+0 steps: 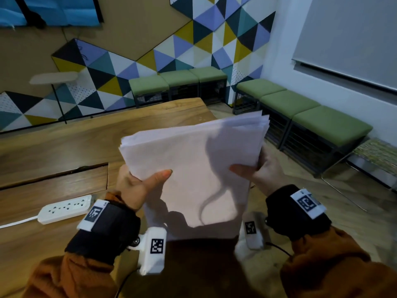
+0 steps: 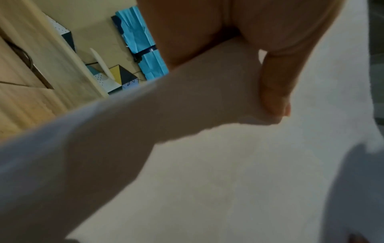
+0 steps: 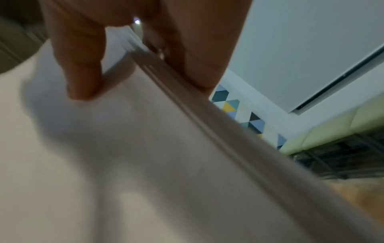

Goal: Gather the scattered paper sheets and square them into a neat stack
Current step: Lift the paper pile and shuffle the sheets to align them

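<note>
A sheaf of white paper sheets (image 1: pixel 189 166) is held up in the air above the near end of the wooden table (image 1: pixel 64 143), tilted, with its far edges fanned and uneven. My left hand (image 1: pixel 137 183) grips the left edge, thumb on top of the front sheet. My right hand (image 1: pixel 257 168) grips the right edge, thumb on the front and fingers behind. In the left wrist view the paper (image 2: pixel 207 164) fills the frame under my thumb (image 2: pixel 274 92). The right wrist view shows the layered paper edges (image 3: pixel 187 106) pinched between thumb (image 3: pixel 83 69) and fingers.
A white power strip (image 1: pixel 64 209) with its cable lies on the table at the left. Green cushioned benches (image 1: pixel 300 108) line the far and right walls. A slot runs across the tabletop (image 1: pixel 53 175). Wooden floor lies to the right.
</note>
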Tool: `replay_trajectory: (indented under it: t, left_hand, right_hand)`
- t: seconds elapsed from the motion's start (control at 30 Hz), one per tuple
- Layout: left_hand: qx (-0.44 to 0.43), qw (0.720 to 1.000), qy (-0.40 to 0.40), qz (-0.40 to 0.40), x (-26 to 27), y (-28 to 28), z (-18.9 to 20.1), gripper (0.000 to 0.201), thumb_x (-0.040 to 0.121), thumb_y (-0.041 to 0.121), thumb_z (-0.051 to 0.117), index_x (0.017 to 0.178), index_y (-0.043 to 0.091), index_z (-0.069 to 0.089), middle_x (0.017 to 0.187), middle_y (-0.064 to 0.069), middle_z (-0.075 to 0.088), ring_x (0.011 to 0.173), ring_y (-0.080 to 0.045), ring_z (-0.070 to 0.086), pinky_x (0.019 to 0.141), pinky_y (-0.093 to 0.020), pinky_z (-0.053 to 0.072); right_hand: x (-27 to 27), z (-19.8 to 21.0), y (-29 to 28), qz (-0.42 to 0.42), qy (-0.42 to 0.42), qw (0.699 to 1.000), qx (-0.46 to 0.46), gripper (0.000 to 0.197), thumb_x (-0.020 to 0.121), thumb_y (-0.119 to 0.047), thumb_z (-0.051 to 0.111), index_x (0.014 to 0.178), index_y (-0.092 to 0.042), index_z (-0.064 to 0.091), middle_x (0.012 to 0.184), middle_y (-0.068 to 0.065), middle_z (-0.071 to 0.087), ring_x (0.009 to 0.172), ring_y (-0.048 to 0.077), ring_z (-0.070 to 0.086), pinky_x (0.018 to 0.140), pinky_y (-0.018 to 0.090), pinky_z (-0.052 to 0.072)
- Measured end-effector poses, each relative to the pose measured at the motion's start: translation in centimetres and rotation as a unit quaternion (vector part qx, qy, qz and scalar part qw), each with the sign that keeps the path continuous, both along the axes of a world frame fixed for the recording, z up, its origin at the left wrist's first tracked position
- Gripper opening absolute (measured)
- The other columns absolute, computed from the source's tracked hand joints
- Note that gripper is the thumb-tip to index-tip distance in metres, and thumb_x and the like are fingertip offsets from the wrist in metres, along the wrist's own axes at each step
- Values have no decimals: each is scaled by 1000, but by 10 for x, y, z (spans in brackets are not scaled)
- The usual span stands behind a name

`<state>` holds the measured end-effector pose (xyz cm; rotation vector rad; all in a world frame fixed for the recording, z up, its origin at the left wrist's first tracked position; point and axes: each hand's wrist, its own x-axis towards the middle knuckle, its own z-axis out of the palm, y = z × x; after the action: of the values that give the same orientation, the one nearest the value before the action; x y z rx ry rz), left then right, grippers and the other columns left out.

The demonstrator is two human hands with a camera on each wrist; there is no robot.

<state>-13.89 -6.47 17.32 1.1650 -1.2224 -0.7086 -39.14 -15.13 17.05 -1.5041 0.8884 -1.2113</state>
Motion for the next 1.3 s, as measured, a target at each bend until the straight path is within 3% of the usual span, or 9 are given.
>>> replay_trajectory:
  t: [0.2, 0.33, 0.43, 0.57, 0.77, 1.03, 1.1, 1.2, 1.3]
  left_hand:
    - [48, 998, 33, -28, 3, 13, -15, 72, 40, 32, 89, 104, 18, 59, 88, 12, 75, 86, 2, 68, 65, -10, 53]
    - [35, 998, 13, 60, -16, 5, -18, 45, 60, 0, 81, 97, 17, 62, 87, 6, 65, 74, 5, 65, 60, -5, 50]
    - [-11, 997, 8, 71, -11, 4, -10, 53, 58, 6, 83, 103, 19, 56, 93, 8, 62, 77, 13, 63, 61, -5, 50]
    - [13, 999, 4, 30, 2, 9, -13, 80, 43, 21, 85, 115, 19, 51, 106, 5, 67, 98, -1, 64, 71, -14, 54]
    - [23, 996, 16, 87, 2, 10, -19, 38, 71, -9, 67, 71, 29, 67, 60, 30, 68, 60, 11, 64, 52, -4, 48]
    - [75, 994, 18, 70, -6, 15, -31, 34, 68, 5, 76, 80, 29, 54, 80, 7, 59, 69, -4, 60, 51, 0, 44]
    - [46, 995, 12, 85, -7, 14, -21, 37, 71, -1, 71, 78, 31, 54, 77, 11, 60, 69, -1, 61, 51, 1, 44]
    - [-3, 997, -24, 78, 0, 12, -8, 55, 57, 15, 84, 102, 28, 55, 90, 12, 65, 82, 12, 62, 61, -1, 47]
    - [-62, 988, -61, 125, -5, 13, 1, 101, 53, 34, 76, 137, 32, 20, 116, 2, 55, 97, 8, 58, 75, -5, 48]
  right_hand:
    - [8, -16, 11, 25, 18, 999, 43, 52, 38, -19, 90, 80, -25, 59, 66, -9, 67, 61, -8, 61, 61, 22, 52]
    - [24, -24, 14, 23, -28, 998, 56, 36, 63, 14, 73, 66, -21, 66, 57, -14, 70, 58, -7, 60, 59, 18, 51]
    - [17, -25, 14, 9, -77, 996, 36, 36, 56, -4, 77, 86, -19, 67, 69, -15, 73, 68, -2, 65, 59, 16, 52]
    - [5, -29, 16, 37, -30, 997, 54, 95, 37, -25, 86, 122, -8, 49, 96, 0, 68, 84, 2, 66, 64, 17, 52]
    - [17, -29, 25, -25, -53, 998, 21, 39, 65, -3, 72, 97, -20, 60, 85, -4, 71, 77, 7, 64, 68, 24, 53]
    - [26, -46, 31, -41, 75, 996, 37, 27, 72, -3, 73, 70, -24, 57, 62, -12, 63, 54, -8, 56, 58, 22, 44]
    - [26, -34, 32, -50, 28, 998, 11, 22, 72, -13, 73, 86, -19, 58, 77, -6, 64, 63, -10, 59, 62, 20, 48]
    - [19, -16, 34, -42, -16, 999, -19, 70, 73, -10, 72, 128, -27, 34, 108, -3, 59, 93, -4, 60, 75, 12, 51]
    - [20, -3, 38, -90, -17, 988, -124, 103, 68, -14, 70, 136, -52, 3, 126, -1, 45, 103, 13, 58, 84, 34, 56]
